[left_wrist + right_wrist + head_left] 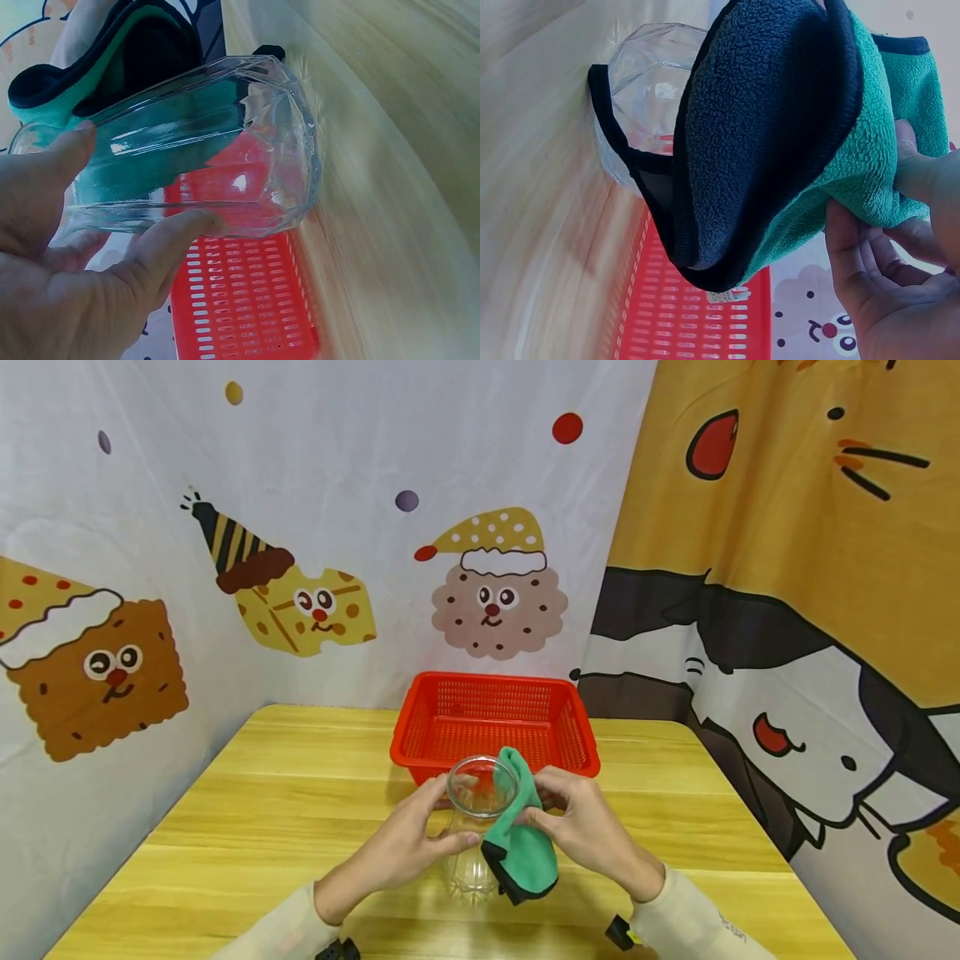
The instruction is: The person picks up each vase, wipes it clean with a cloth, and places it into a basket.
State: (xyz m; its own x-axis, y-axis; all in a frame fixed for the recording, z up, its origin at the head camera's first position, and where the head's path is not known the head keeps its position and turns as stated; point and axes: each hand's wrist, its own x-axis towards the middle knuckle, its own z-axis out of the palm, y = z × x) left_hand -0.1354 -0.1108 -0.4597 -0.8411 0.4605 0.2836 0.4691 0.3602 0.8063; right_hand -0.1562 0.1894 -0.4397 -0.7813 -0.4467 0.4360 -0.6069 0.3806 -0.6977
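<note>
A: Where could a hand pass around the jar (468, 870)?
B: From above: its mouth faces up, though the cloth (531, 856) crowds the rim's right side; I can't tell whether it dips inside.
A: And the sides?
B: The left hand (405, 839) covers the left; the cloth and right hand (581, 818) fill the right.
A: Behind?
B: The basket (487, 731) stands close beyond, so little room there. Its top is uncovered, though the jar and hands stand before it.
A: Any wider way?
B: Over the counter (315, 793), left or right of the basket, back to the curtain (322, 510).
</note>
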